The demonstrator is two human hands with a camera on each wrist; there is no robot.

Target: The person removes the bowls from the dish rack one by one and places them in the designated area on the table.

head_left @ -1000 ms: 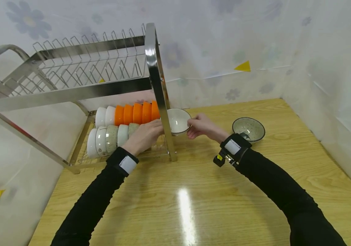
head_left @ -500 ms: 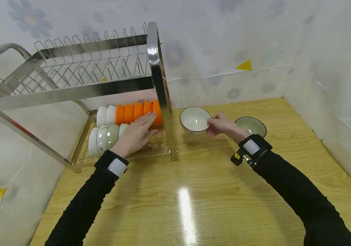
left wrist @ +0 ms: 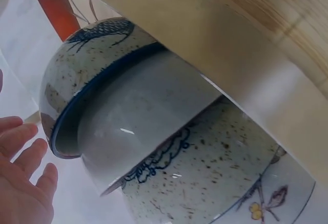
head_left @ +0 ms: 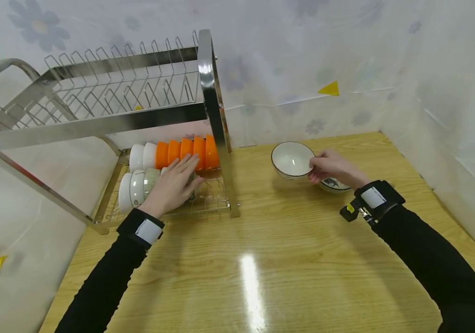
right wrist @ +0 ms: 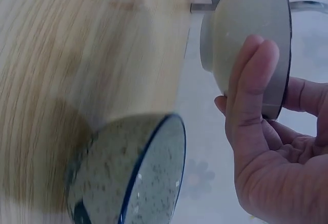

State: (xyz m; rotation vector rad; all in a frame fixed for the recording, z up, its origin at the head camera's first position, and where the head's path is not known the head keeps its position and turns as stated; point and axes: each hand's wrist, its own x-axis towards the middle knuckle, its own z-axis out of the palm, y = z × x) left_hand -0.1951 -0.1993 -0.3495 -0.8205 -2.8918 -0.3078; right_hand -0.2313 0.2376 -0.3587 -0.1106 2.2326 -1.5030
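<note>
My right hand (head_left: 339, 167) pinches the dark-rimmed edge of a white bowl (head_left: 291, 159), held tilted above the table. Flower marks show on the bowl's outer side (right wrist: 251, 24) in the right wrist view. Partly behind that hand stands a speckled bowl (right wrist: 123, 162) with a blue rim. My left hand (head_left: 171, 185) reaches over the front row of bowls in the rack, fingers extended and holding nothing. In the left wrist view its fingers (left wrist: 31, 155) are close beside a speckled, blue-rimmed bowl (left wrist: 61, 90), which leans against a plain white bowl (left wrist: 133, 116).
A two-tier metal dish rack (head_left: 221, 138) stands on the left of the wooden table (head_left: 204, 268). Its lower tier holds several orange bowls (head_left: 186, 152) and white bowls (head_left: 136, 158) behind the front row. Wire slots (head_left: 125, 88) line the upper tier. A patterned sheet (head_left: 271, 92) backs the table.
My right hand has carried the white bowl rightward from beside the rack's post, partly covering the speckled bowl. My left hand has drawn back leftward over the front row.
</note>
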